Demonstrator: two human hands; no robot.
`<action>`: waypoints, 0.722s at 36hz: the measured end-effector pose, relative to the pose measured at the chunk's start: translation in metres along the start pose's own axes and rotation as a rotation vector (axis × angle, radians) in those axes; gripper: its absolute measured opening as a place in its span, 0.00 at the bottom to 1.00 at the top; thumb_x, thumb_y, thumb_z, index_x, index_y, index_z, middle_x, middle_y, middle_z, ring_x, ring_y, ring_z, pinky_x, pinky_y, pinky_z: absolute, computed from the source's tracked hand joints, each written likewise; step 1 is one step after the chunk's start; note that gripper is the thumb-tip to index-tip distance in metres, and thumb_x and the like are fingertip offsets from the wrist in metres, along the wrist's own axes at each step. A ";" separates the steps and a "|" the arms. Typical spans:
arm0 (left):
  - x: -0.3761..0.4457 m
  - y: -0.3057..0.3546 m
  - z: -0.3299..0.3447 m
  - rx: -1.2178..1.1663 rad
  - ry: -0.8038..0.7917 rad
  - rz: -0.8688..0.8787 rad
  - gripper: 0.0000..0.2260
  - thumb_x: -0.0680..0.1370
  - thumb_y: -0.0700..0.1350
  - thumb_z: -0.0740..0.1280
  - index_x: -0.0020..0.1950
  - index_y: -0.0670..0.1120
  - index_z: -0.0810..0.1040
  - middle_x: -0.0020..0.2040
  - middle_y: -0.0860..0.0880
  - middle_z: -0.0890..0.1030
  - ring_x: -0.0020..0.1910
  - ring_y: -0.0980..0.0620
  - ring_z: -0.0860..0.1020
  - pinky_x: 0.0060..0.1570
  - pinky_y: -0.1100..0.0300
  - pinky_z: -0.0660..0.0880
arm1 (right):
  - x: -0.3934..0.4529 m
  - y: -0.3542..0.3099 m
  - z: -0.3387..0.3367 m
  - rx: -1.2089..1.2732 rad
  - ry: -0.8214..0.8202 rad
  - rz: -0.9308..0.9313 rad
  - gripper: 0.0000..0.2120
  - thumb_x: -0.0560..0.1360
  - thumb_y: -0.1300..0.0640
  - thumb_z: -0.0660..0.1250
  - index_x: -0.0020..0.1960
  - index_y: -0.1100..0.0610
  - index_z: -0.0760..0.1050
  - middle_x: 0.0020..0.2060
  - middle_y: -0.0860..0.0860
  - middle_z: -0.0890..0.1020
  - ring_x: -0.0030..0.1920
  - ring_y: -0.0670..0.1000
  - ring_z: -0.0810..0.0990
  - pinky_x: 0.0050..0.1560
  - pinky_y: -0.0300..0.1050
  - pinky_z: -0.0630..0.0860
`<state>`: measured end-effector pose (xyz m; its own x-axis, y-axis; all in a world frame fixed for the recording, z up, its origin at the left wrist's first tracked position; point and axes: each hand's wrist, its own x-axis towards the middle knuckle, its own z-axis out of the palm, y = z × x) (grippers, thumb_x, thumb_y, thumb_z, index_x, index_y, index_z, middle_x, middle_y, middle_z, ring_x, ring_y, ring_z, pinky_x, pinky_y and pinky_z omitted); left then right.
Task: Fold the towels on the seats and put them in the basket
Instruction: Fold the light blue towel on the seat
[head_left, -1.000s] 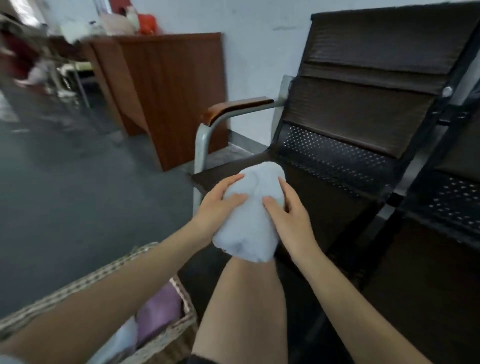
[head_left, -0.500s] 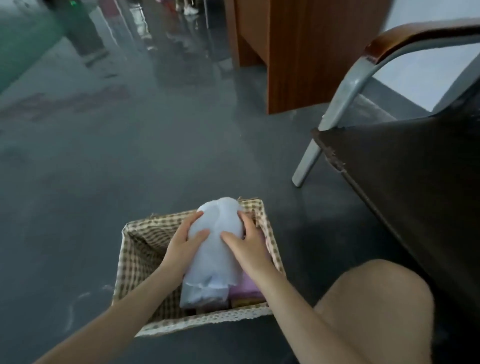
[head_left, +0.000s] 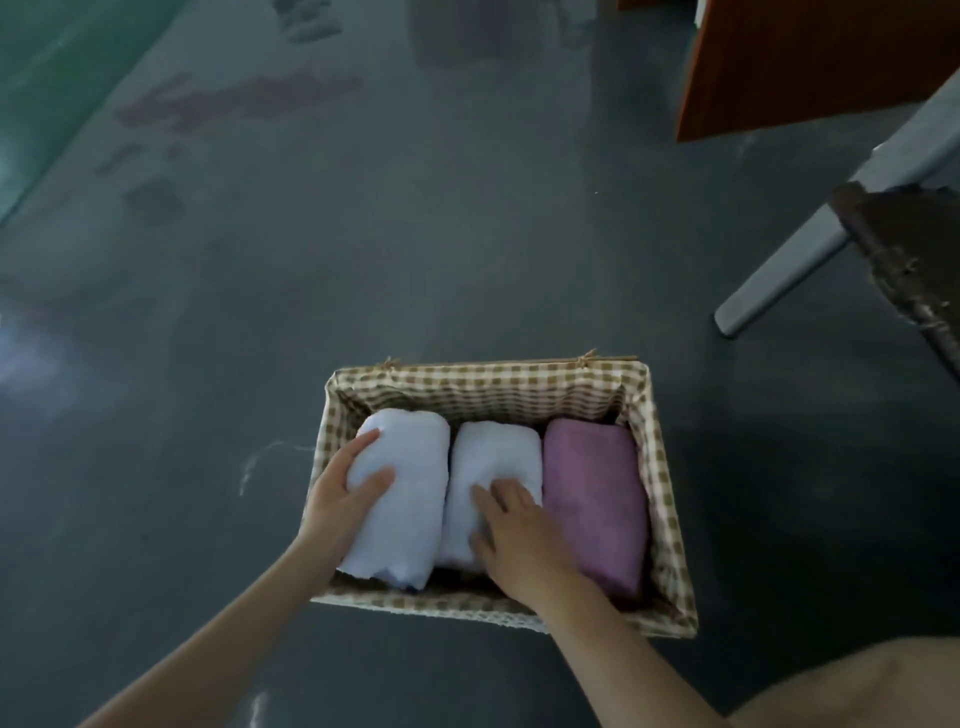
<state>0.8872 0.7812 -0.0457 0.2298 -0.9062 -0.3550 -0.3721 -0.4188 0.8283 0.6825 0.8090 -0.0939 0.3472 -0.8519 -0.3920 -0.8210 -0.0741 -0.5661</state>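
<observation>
A wicker basket (head_left: 493, 382) with a brown checked lining stands on the floor in front of me. Three rolled towels lie side by side in it: a pale blue towel (head_left: 410, 499) on the left, a white towel (head_left: 493, 457) in the middle, a purple towel (head_left: 595, 493) on the right. My left hand (head_left: 345, 499) grips the left side of the pale blue towel, thumb on top. My right hand (head_left: 517, 540) rests on the white towel with its fingers spread and fairly straight.
The dark seat's corner (head_left: 909, 260) and its grey metal leg (head_left: 795, 249) are at the right edge. A brown wooden cabinet (head_left: 810, 57) stands at the top right. My bare knee (head_left: 852, 686) is at the bottom right. Dark grey floor surrounds the basket.
The pale blue towel went from the seat down into the basket's left side. My right hand left it and now lies on the white towel; the view tilted down.
</observation>
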 end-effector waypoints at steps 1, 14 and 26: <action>0.003 -0.005 -0.002 0.015 0.012 0.002 0.19 0.76 0.49 0.70 0.63 0.66 0.74 0.62 0.58 0.75 0.57 0.58 0.75 0.46 0.65 0.73 | 0.001 0.004 0.004 -0.060 0.003 -0.005 0.28 0.82 0.48 0.53 0.79 0.52 0.49 0.77 0.54 0.54 0.77 0.53 0.51 0.71 0.49 0.61; 0.044 -0.045 0.018 0.070 0.003 -0.036 0.21 0.77 0.45 0.69 0.68 0.58 0.72 0.68 0.50 0.73 0.65 0.50 0.71 0.63 0.58 0.67 | 0.009 0.021 0.010 0.018 0.023 0.073 0.33 0.80 0.47 0.58 0.79 0.46 0.45 0.79 0.49 0.45 0.78 0.50 0.46 0.74 0.46 0.57; 0.076 -0.074 0.031 0.209 -0.146 -0.158 0.29 0.77 0.46 0.70 0.76 0.50 0.63 0.73 0.47 0.67 0.72 0.45 0.66 0.68 0.55 0.64 | 0.007 0.026 0.008 0.124 0.030 0.062 0.31 0.81 0.47 0.58 0.79 0.44 0.47 0.79 0.44 0.45 0.78 0.46 0.46 0.74 0.43 0.57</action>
<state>0.9040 0.7420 -0.1475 0.1735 -0.8212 -0.5436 -0.5223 -0.5446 0.6562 0.6672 0.8052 -0.1175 0.2826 -0.8680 -0.4084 -0.7777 0.0419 -0.6272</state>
